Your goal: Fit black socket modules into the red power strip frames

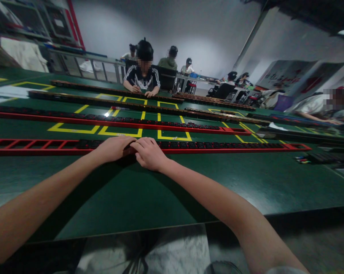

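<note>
Red rail (217, 145) of black modules lies left to right across the near green table (132, 198). Left hand (113, 148) and right hand (149, 153) rest on it, fingers pressed together and tips meeting. I cannot tell whether they pinch anything. A second red rail (132, 123) lies farther off.

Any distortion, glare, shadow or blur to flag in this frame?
Head view: wide-angle distortion stretches the table and red rail; dim overall, with a soft shadow under the left hand and right hand; one small glare spot farther back; people behind look soft.
</note>
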A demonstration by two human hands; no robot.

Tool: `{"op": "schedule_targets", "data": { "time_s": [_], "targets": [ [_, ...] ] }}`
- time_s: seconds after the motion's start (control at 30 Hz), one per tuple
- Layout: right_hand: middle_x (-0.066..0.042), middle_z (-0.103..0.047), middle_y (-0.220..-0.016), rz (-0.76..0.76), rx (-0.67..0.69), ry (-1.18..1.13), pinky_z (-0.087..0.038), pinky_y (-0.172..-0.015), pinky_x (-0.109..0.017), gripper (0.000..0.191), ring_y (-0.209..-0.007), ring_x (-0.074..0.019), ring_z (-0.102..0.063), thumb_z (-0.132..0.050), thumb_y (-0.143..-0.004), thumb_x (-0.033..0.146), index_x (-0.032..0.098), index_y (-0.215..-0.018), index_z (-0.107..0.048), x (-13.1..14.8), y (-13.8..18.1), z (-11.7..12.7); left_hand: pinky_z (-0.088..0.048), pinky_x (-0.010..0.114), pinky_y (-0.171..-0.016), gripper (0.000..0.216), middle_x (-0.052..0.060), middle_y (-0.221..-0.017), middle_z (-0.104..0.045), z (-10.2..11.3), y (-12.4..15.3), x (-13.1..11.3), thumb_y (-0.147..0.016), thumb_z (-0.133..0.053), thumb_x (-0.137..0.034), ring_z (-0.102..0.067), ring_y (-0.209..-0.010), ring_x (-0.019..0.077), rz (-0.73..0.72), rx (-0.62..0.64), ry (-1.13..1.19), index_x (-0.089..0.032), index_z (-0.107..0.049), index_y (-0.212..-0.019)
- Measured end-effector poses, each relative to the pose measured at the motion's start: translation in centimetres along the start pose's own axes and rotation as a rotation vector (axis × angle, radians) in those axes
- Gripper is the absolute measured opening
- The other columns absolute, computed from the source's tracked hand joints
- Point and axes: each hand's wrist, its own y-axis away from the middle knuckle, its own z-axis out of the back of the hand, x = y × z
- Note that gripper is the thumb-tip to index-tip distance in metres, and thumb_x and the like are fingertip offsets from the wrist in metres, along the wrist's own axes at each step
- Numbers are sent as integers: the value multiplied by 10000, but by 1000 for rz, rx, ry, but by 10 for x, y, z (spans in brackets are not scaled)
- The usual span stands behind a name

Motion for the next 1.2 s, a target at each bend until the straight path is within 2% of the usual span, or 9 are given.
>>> {"op": "schedule_targets", "data": {
  "time_s": [0.17,0.47,0.73,0.97,1.1,1.2],
  "targets": [
    [-166,-597,-1423,-10,-34,-27,-401,-1115,-482,376,-1297,-298,-518,-547,-996,168,150,-1370,-578,0,0,-1,-511,439,-1037,491,131,-1390,-689,-1,0,0,-986,-460,-476,-655,-1247,322,8,-14,-1,-211,-627,-1364],
    [-155,-639,-1355,3,-36,-32,-404,-1097,-482,337,-1255,-290,-541,-533,-1002,166,157,-1332,-600,-2,0,-3,-525,452,-978,526,147,-1326,-708,1,-1,-3,-996,-422,-507,-672,-1181,339,12,17,-22,-184,-633,-1352],
    [-152,-660,-1336,14,-25,-33,-400,-1092,-484,301,-1237,-293,-554,-528,-1001,159,156,-1290,-617,-3,0,-3,-529,431,-970,485,128,-1327,-713,1,-1,-2,-983,-459,-475,-671,-1188,324,24,15,-40,-199,-637,-1340],
    [-162,-668,-1307,13,-16,-13,-401,-1094,-491,273,-1228,-295,-561,-532,-1006,169,144,-1260,-628,0,-1,-4,-528,433,-994,459,147,-1334,-710,0,-1,-4,-970,-494,-374,-678,-1197,321,33,20,-66,-182,-628,-1364],
    [-175,-668,-1307,3,29,3,-429,-1083,-493,294,-1226,-297,-575,-528,-1011,169,125,-1283,-631,0,-2,3,-528,444,-1008,486,154,-1330,-710,-1,-1,-3,-980,-482,-412,-677,-1204,329,24,10,-63,-172,-627,-1376],
    [-189,-616,-1431,84,115,-37,-445,-1106,-480,404,-1312,-296,-557,-544,-1012,178,111,-1409,-579,-11,6,15,-534,438,-1008,515,152,-1368,-695,-1,-1,-2,-986,-459,-434,-673,-1221,325,33,14,-70,-178,-615,-1406]
  ]
}}
